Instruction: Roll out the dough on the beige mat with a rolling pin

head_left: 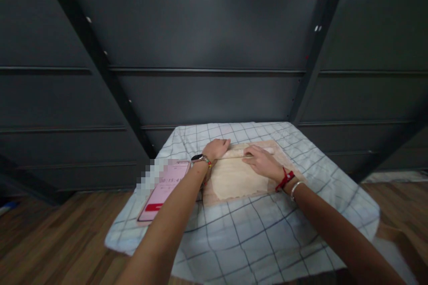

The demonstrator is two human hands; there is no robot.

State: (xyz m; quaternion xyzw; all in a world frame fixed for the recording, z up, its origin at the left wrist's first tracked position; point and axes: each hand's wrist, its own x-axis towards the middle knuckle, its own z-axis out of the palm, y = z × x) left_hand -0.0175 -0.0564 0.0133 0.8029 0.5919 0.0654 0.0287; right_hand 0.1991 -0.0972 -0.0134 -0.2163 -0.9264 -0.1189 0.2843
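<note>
A thin, pale cream sheet, looking like rolled-out dough (239,180), lies on a brownish, flat mat or board (210,199). Along its far side runs a cream-coloured roll (234,153); whether it is turned-over sheet or a pin is hard to tell. My left hand (216,148) grips the roll's left end, fingers close together and partly hidden. On the right part of the roll, my right hand (262,161) has its fingers bent and pressed against it, thumb tucked near the sheet.
A phone (167,191) with a running timer lies left of the mat. Everything rests on a small table covered by a white checked cloth (240,240). Dark metal panels (207,35) stand right behind the table. Wooden floor (76,227) shows around it.
</note>
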